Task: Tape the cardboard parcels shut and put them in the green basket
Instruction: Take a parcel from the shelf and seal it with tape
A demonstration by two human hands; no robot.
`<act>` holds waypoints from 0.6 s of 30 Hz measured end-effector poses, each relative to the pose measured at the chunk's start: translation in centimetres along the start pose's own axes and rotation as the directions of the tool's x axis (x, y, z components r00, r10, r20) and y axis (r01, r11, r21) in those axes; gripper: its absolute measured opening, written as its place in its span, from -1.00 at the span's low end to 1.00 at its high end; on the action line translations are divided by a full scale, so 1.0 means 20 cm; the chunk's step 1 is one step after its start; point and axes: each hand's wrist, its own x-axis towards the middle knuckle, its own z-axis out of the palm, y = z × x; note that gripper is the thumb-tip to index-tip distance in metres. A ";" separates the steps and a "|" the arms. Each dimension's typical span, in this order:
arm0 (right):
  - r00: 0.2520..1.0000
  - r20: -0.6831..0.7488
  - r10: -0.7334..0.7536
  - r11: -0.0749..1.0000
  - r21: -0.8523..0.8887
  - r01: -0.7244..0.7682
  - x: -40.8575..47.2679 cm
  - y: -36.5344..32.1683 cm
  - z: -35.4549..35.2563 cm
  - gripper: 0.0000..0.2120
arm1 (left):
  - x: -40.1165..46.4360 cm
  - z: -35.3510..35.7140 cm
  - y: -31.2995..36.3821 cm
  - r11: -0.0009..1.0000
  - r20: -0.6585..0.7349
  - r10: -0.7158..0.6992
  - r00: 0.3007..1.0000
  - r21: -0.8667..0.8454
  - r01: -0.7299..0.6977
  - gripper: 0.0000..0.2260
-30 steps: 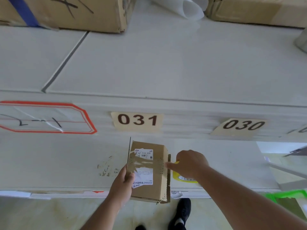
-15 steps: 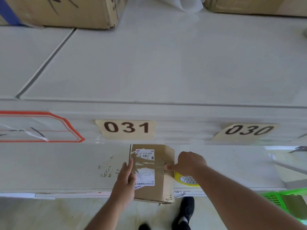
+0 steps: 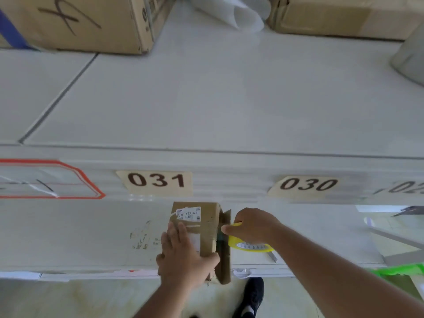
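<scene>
Parcel: a small brown cardboard parcel [image 3: 207, 228] with a white printed label sits at lower centre of the frame, on the near edge of the white surface [image 3: 229, 99], below the "031" tag [image 3: 154, 182].
Left hand: the left hand [image 3: 183, 258] lies flat and spread on the parcel's top, fingers extended and thumb hooked round the near right corner, pressing it down rather than gripping.
Right hand: the right hand [image 3: 250, 227] is curled around a yellow roll of packing tape [image 3: 249, 245], just beside the parcel's right end, thumb pointing at the flap.
Done so far: glossy strips seem to cross the label, so some tape is likely on already.
Left to do: the right-end flap [image 3: 226, 249] stands ajar, so sealing looks unfinished; the parcel has yet to go into the basket.
Basket: only a bright green plastic edge [image 3: 399, 270] shows at the lower right of the frame, well apart from the parcel.
Hidden: the tape's free end and where it sticks cannot be made out; the basket's contents are cut off.
Unclear: whether the large cardboard boxes [image 3: 75, 21] at the upper left and upper right belong to the job.
</scene>
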 end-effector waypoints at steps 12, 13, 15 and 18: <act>0.969 -0.004 -0.246 0.967 0.070 0.245 -0.08 -0.48 -0.18 -0.45 | -0.06 -0.11 -0.20 0.833 -0.112 0.056 0.992 -0.543 -0.109 -0.44; 0.963 -0.041 -0.266 0.962 0.055 0.268 -0.07 -0.50 -0.17 -0.46 | -0.08 -0.10 -0.16 0.848 -0.120 0.035 0.992 -0.522 -0.093 -0.41; 0.956 -0.072 -0.285 0.958 0.022 0.287 -0.07 -0.55 -0.16 -0.49 | -0.09 -0.08 -0.13 0.871 -0.142 0.018 0.990 -0.484 -0.085 -0.37; 0.956 -0.069 -0.285 0.958 -0.015 0.285 -0.06 -0.59 -0.15 -0.52 | -0.07 -0.04 -0.16 0.913 -0.203 0.055 0.978 -0.387 -0.131 -0.24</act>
